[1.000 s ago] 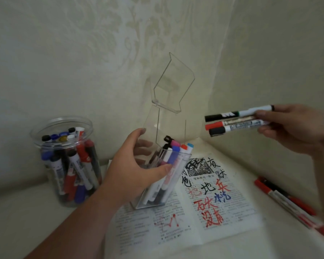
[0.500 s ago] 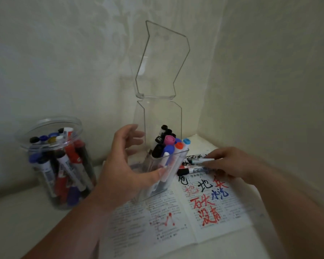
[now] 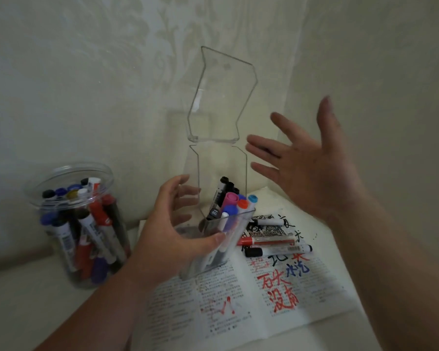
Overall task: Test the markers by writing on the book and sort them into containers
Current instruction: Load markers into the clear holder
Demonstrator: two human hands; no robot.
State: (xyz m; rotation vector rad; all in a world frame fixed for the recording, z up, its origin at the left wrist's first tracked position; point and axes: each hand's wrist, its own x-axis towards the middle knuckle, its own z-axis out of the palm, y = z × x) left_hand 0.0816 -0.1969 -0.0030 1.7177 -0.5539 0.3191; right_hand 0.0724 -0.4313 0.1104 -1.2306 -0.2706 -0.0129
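Observation:
My left hand [image 3: 174, 239] grips a clear square box [image 3: 235, 224] that stands on the open book [image 3: 238, 300]; its hinged lid [image 3: 221, 95] stands upright and open. Several capped markers [image 3: 228, 206] stick up inside the box. My right hand [image 3: 304, 168] hovers empty, fingers spread, to the right of the lid and above the book. Three markers lie on the book's right page beside the box: a black-capped one [image 3: 268, 222], a red one [image 3: 265, 241] and another black-capped one [image 3: 279, 250]. The page carries red, black and blue scribbles.
A round clear jar [image 3: 69, 183] full of several markers stands at the left, open at the top. Walls meet in a corner close behind the box. The white tabletop [image 3: 23, 307] extends in front left of the book.
My right hand carried three markers down onto the book's right page, let them go and rose empty with fingers spread. The box lid swung fully upright. My left hand kept hold of the box.

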